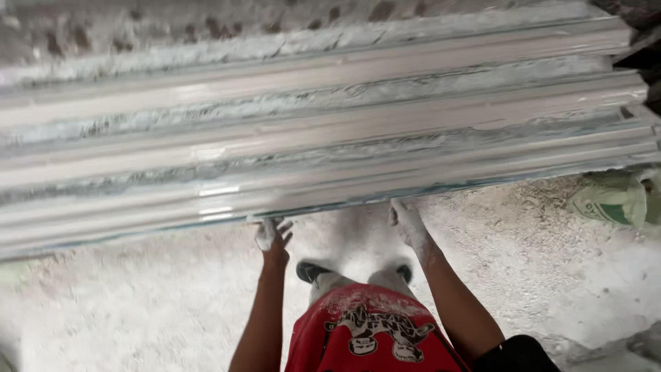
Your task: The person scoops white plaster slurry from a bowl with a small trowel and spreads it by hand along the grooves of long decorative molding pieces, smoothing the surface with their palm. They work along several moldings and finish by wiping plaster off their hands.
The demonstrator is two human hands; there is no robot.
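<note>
White plaster coated a long ridged mould (323,131) that ran across the whole view, its near edge raised above a dusty floor (138,303). Both hands gripped that near edge from below: the left hand (273,234) had its fingers curled up against the rim, and the right hand (407,222), caked in plaster, was clamped on the rim just beside it. A green sack (609,200) lay on the floor at the right.

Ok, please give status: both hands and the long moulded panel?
Left hand and right hand both under near edge of long ribbed white panel. Fingers gripping its lip. Green sack on floor at right, apart.
</note>
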